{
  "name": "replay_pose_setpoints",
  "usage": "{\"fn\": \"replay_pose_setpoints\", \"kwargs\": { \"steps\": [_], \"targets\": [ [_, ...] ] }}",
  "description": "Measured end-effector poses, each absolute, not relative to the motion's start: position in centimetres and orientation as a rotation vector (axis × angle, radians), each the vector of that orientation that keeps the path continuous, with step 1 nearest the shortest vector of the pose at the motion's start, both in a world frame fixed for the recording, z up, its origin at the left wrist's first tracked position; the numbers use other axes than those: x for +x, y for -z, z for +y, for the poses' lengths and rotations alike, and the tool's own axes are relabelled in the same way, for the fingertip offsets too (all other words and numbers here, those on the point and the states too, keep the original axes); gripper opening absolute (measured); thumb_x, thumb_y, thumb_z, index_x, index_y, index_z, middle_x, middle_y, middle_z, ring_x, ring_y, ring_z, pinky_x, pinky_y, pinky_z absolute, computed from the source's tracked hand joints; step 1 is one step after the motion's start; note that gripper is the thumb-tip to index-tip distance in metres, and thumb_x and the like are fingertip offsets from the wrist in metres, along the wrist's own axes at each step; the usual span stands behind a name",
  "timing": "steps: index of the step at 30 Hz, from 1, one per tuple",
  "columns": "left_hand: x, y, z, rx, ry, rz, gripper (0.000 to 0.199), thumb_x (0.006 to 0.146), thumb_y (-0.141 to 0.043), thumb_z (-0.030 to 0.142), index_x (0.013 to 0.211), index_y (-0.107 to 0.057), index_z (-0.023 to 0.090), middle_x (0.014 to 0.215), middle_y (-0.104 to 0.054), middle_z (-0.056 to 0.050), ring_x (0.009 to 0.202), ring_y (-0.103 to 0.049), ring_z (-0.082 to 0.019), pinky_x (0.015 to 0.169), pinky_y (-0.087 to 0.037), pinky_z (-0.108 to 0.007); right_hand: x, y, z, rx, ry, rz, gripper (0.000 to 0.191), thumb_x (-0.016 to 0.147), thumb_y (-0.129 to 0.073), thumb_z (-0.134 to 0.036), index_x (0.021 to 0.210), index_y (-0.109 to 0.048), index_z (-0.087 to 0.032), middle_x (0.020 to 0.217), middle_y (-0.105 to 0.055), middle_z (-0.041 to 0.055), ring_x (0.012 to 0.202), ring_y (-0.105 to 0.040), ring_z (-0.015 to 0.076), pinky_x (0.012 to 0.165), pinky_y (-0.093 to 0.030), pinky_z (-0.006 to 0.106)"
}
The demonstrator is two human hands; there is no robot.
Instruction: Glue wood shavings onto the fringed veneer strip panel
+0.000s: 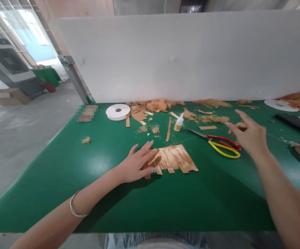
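My left hand [138, 163], with fingers spread, rests over the left end of a row of shiny tan strips [175, 157]. The strips lie side by side with uneven lower ends, and the hand hides part of them. Raised over the right of the table is my right hand [248, 133]; its index finger points out, the other fingers are loosely bent, and nothing shows in it. Just left of it lie scissors [222, 143] with one red and one yellow handle, blades pointing left. A small white glue bottle [179, 122] with a yellow label stands behind the strips.
White tape rolls [118, 111] lie at the back left and far right of the green table [113, 211]. Fluffy tan fibre [162, 104] and cut strips [139, 114] line the white board [181, 58]. A black phone-like object [296, 123] lies at the right.
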State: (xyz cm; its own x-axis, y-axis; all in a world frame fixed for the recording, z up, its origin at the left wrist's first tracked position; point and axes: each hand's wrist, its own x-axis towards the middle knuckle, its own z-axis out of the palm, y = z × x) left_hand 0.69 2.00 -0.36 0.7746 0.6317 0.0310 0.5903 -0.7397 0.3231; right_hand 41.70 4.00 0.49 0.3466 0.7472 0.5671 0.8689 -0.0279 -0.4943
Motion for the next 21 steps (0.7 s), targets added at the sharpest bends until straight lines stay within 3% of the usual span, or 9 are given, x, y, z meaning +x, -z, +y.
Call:
{"fn": "replay_pose_setpoints", "kwargs": {
  "steps": [3,5,7,11,13,15,18,21],
  "targets": [
    [1.1,-1.5,2.7,2.481,-0.541,1.065,0.048,0.093,-0.036,0.047,0.134,-0.041,0.023,0.150,-0.028,-0.010,0.136,-0.029,-0.028,0.110,-0.023,-0.051,40.0,-2.6,3.6,-1.696,0.022,-1.379,0.036,0.076,-0.060,-0.043,0.100,-0.070,-0.018,0.052,-0.057,-0.0004,0.051,-0.052,0.0130,0.060,-0.044,0.026],
    [2.1,-3.2,3.5,2.263,-0.754,1.054,0.043,0.090,-0.044,0.043,0.130,-0.043,0.025,0.141,-0.043,-0.009,0.130,-0.039,-0.027,0.102,-0.037,-0.047,38.1,-4.7,3.4,-1.631,-0.064,-1.414,0.032,0.074,-0.061,-0.045,0.083,-0.072,-0.017,0.049,-0.054,-0.0006,0.048,-0.048,0.0118,0.053,-0.042,0.025],
    [3.8,-4.9,4.5,2.023,-0.802,0.921,0.046,0.086,-0.053,0.040,0.129,-0.042,0.026,0.138,-0.045,-0.010,0.126,-0.044,-0.027,0.093,-0.046,-0.043,35.5,-7.0,3.4,-1.517,-0.102,-1.521,0.030,0.073,-0.062,-0.045,0.079,-0.071,-0.017,0.046,-0.051,-0.0023,0.045,-0.045,0.0102,0.051,-0.040,0.024],
    [8.0,-7.5,6.6,1.585,-0.718,0.586,0.057,0.080,-0.063,0.031,0.130,-0.037,0.024,0.139,-0.040,-0.016,0.108,-0.059,-0.027,0.074,-0.053,-0.035,29.6,-10.6,4.3,-1.354,-0.281,-1.876,0.027,0.077,-0.058,-0.043,0.081,-0.071,-0.019,0.061,-0.061,0.0002,0.051,-0.048,0.0096,0.050,-0.037,0.023],
    [9.3,-7.9,7.4,1.464,-0.776,0.495,0.055,0.079,-0.063,0.028,0.128,-0.037,0.020,0.126,-0.052,-0.017,0.093,-0.065,-0.023,0.070,-0.053,-0.033,27.1,-11.2,4.9,-1.327,-0.313,-2.067,0.022,0.077,-0.058,-0.033,0.091,-0.071,-0.021,0.063,-0.063,0.0004,0.051,-0.049,0.0105,0.050,-0.035,0.024],
    [9.8,-7.8,8.1,1.437,-0.846,0.508,0.055,0.076,-0.066,0.025,0.123,-0.038,0.019,0.108,-0.060,-0.013,0.075,-0.067,-0.017,0.065,-0.053,-0.030,25.3,-11.0,5.5,-1.288,-0.334,-2.191,0.030,0.074,-0.056,-0.020,0.100,-0.070,-0.022,0.064,-0.065,0.0004,0.052,-0.051,0.0117,0.051,-0.035,0.025],
    [9.2,-7.4,8.9,1.547,-0.861,0.685,0.040,0.074,-0.064,0.017,0.109,-0.043,0.016,0.078,-0.062,-0.003,0.052,-0.061,-0.011,0.052,-0.049,-0.026,23.9,-9.9,6.1,-1.287,-0.370,-2.246,0.048,0.070,-0.052,-0.012,0.115,-0.064,-0.024,0.067,-0.065,0.0006,0.053,-0.052,0.0129,0.052,-0.036,0.026],
    [8.2,-6.9,9.5,1.775,-0.787,0.895,0.020,0.074,-0.056,0.013,0.093,-0.049,0.015,0.062,-0.057,0.001,0.044,-0.055,-0.011,0.044,-0.042,-0.023,23.6,-8.4,6.1,-1.315,-0.475,-2.264,0.058,0.075,-0.050,-0.014,0.131,-0.052,-0.026,0.069,-0.065,0.0005,0.049,-0.049,0.0127,0.050,-0.036,0.027]
  ]
}}
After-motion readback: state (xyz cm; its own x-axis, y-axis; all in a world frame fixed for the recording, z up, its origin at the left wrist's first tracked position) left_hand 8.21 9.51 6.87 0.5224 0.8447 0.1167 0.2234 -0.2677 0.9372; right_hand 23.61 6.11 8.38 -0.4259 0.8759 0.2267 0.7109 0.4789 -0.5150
